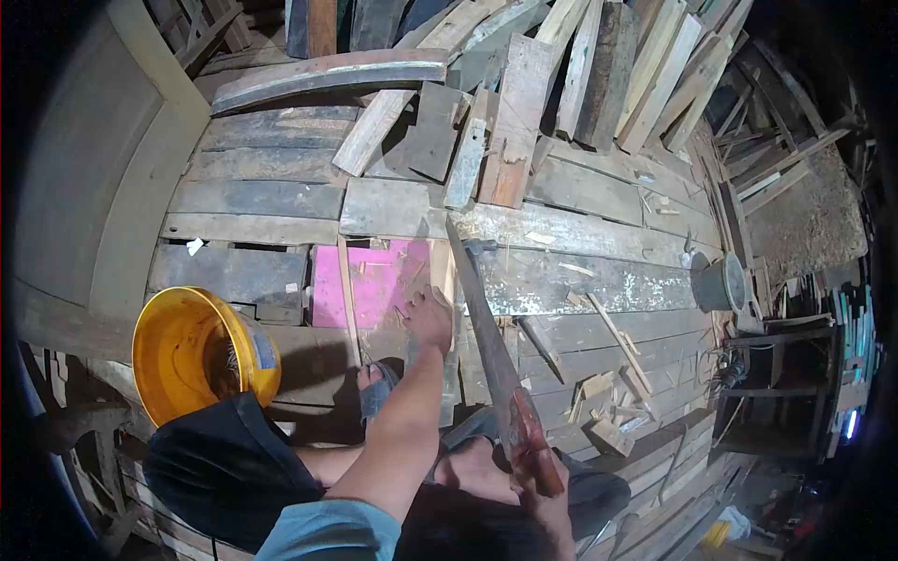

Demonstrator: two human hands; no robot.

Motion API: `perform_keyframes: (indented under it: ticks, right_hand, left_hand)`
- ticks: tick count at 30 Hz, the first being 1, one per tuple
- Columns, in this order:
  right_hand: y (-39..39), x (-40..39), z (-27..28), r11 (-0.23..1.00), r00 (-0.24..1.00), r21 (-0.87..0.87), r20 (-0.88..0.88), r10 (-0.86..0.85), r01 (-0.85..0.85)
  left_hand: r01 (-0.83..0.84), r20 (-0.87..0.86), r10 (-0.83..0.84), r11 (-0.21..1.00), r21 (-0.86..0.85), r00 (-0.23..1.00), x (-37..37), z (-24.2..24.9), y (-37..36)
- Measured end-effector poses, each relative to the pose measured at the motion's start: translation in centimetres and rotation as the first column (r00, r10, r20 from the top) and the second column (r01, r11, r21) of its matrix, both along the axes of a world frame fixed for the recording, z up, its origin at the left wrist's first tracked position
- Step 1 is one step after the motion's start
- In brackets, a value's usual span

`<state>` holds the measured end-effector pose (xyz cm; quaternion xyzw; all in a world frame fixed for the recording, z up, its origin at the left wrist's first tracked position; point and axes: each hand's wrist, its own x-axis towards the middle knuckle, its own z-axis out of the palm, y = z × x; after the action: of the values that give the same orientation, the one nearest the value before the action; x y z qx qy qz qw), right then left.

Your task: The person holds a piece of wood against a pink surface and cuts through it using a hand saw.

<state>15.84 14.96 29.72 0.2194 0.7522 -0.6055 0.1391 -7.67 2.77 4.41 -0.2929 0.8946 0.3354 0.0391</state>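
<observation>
My right hand [545,491] is wrapped round the red-brown wooden handle of a handsaw [486,332]. The long blade points away from me, up to the floorboards in the middle of the view. My left hand [428,321] grips a short piece of pale wood [443,269] from above, just left of the blade. Left of that hand a pink panel [374,280] lies on the floor, with wood bits on it. A thin wooden strip [348,304] crosses the panel near my sandalled foot [374,383].
A yellow bucket [254,360] stands at the left by my knee. Many planks [514,122] lean and lie at the back. Offcuts [613,438] and a loose stick [619,341] litter the floor on the right, with a grey bucket [720,283] farther out.
</observation>
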Motion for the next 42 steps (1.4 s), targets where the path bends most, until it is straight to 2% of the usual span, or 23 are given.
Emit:
perform_keyframes:
  ticks: [3, 4, 7, 8, 11, 13, 15, 16, 19, 21, 23, 25, 27, 28, 30, 32, 33, 35, 37, 39, 41, 42]
  right_hand:
    - [-0.7, -1.0, 1.4, 0.987, 0.99, 0.151, -0.12, 0.074, -0.055]
    - [-0.4, -0.9, 1.3, 0.999, 0.999, 0.049, -0.033, -0.015, 0.016]
    - [-0.3, -0.9, 1.3, 0.999, 1.0, 0.04, 0.0, -0.027, 0.027]
    - [-0.3, -1.2, 1.5, 0.965, 0.986, 0.25, -0.116, 0.116, -0.084]
    - [-1.2, -1.8, 1.1, 0.995, 0.993, 0.094, -0.119, -0.014, 0.025]
    - [-1.2, -2.8, -1.2, 0.957, 0.97, 0.289, -0.222, 0.099, -0.032]
    - [-1.1, -4.5, -4.2, 0.99, 0.991, 0.139, -0.136, 0.004, 0.015]
    - [-1.3, -4.9, -4.7, 0.983, 0.985, 0.181, -0.166, 0.055, -0.024]
    - [-1.7, -3.8, -3.7, 0.979, 0.954, 0.182, -0.268, 0.138, -0.091]
    - [-2.6, -2.4, -0.2, 1.0, 0.991, -0.002, -0.135, -0.027, 0.027]
    - [-2.0, -0.6, -0.1, 0.986, 0.997, 0.16, -0.074, -0.024, 0.035]
    - [-2.0, -2.2, -1.0, 0.968, 0.941, 0.244, -0.309, 0.139, -0.063]
    - [-1.2, -4.0, -5.5, 0.973, 0.969, 0.216, -0.215, 0.124, -0.077]
    - [-2.0, -6.2, -6.2, 0.961, 0.964, 0.276, -0.251, 0.086, -0.013]
    - [-2.3, -6.9, -5.3, 0.978, 0.974, 0.208, -0.221, 0.053, -0.006]
    - [-2.0, -5.4, -3.5, 0.963, 0.973, 0.261, -0.2, 0.114, -0.06]
    - [-1.6, -3.4, -2.9, 0.989, 0.963, 0.134, -0.253, 0.096, -0.064]
    - [-2.0, -1.2, -0.3, 0.986, 0.973, 0.163, -0.214, 0.082, -0.047]
    - [-2.5, -1.4, -0.7, 0.992, 0.975, 0.123, -0.218, 0.038, -0.011]
    - [-1.8, -2.8, -3.5, 0.982, 0.956, 0.141, -0.247, 0.156, -0.123]
    - [-3.6, -7.3, -4.8, 0.97, 0.95, 0.235, -0.284, 0.132, -0.064]
    - [-3.8, -7.4, -4.8, 0.974, 0.956, 0.22, -0.273, 0.112, -0.051]
  left_hand:
    - [0.009, -0.062, -0.01, 1.0, -0.012, 0.998, 0.2, -0.9, 0.2]
    - [0.012, -0.094, -0.016, 0.999, -0.046, 0.995, 0.2, -1.6, 0.3]
    - [0.002, -0.125, -0.015, 0.994, -0.108, 0.992, -0.2, -2.5, 0.3]
    - [-0.002, -0.121, -0.013, 0.993, -0.122, 0.993, -0.3, -2.7, 0.3]
    - [0.033, -0.093, -0.045, 0.991, -0.126, 0.995, -0.4, -3.5, 0.2]
    - [0.051, -0.089, -0.064, 0.988, -0.146, 0.994, -0.1, -3.3, 0.2]
    - [0.059, -0.072, -0.068, 0.991, -0.123, 0.995, -0.3, -2.4, 0.0]
    - [0.03, -0.145, -0.052, 0.989, -0.146, 0.988, -0.2, -2.8, 0.1]
    - [0.018, -0.089, -0.027, 0.996, -0.092, 0.996, -0.3, -1.9, 0.1]
    - [0.035, -0.068, -0.041, 0.995, -0.09, 0.997, -0.4, -2.2, 0.1]
    - [0.038, -0.061, -0.044, 0.994, -0.097, 0.997, -0.4, -1.7, 0.0]
    - [0.044, -0.09, -0.055, 0.992, -0.122, 0.994, -0.4, -2.7, 0.0]
    - [0.071, -0.087, -0.083, 0.989, -0.129, 0.993, 0.0, -3.2, 0.2]
    - [0.086, -0.075, -0.096, 0.988, -0.128, 0.993, -0.1, -3.0, 0.1]
    - [0.063, -0.051, -0.068, 0.994, -0.088, 0.996, -0.4, -1.5, -0.3]
    - [0.06, -0.043, -0.064, 0.993, -0.1, 0.997, 0.2, -2.1, -0.1]
    - [0.052, -0.05, -0.057, 0.993, -0.105, 0.997, -0.4, -2.4, 0.0]
    - [0.041, -0.072, -0.047, 0.995, -0.086, 0.996, -0.1, -1.6, -0.2]
    - [0.038, -0.114, -0.054, 0.99, -0.139, 0.992, -0.3, -1.9, -0.1]
    - [0.046, -0.129, -0.068, 0.985, -0.167, 0.989, -0.3, -1.8, -0.2]
    - [0.055, -0.136, -0.08, 0.982, -0.182, 0.987, 0.2, -1.7, 0.0]
    - [0.055, -0.14, -0.083, 0.98, -0.191, 0.987, 0.0, -1.8, -0.2]
